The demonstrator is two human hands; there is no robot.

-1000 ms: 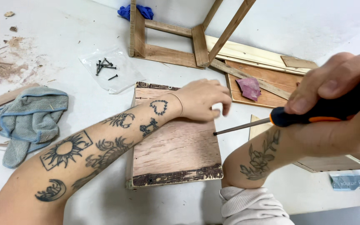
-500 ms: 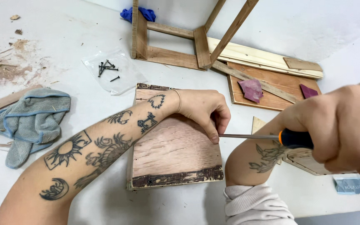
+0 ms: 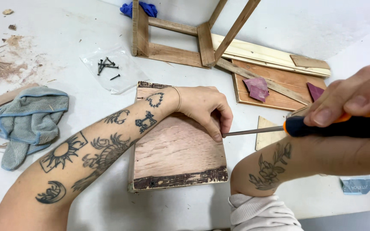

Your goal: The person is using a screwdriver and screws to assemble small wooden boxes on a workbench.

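We are driving a fastener sideways into the right edge of the wooden board (image 3: 178, 149), which lies flat on the white desk (image 3: 65, 34) in front of us. Our left hand (image 3: 204, 109) rests on the board's upper right corner, its fingers (image 3: 216, 128) curled over the edge and pinched narrow just beside the screwdriver tip; whatever they steady there is too small to make out. Our right hand (image 3: 356, 100) is wrapped around the black and orange handle of the screwdriver (image 3: 322, 126), whose shaft lies almost level and points left at that edge. To do this well, we judge that the shaft should stay square to the board's side, with steady push along its line so the tip does not slip towards our fingertips. The left hand's weight should keep the board from sliding. Spare dark screws (image 3: 107, 67) lie on a clear plastic bag beyond the board, and a grey cloth (image 3: 26, 119) sits well to the left.
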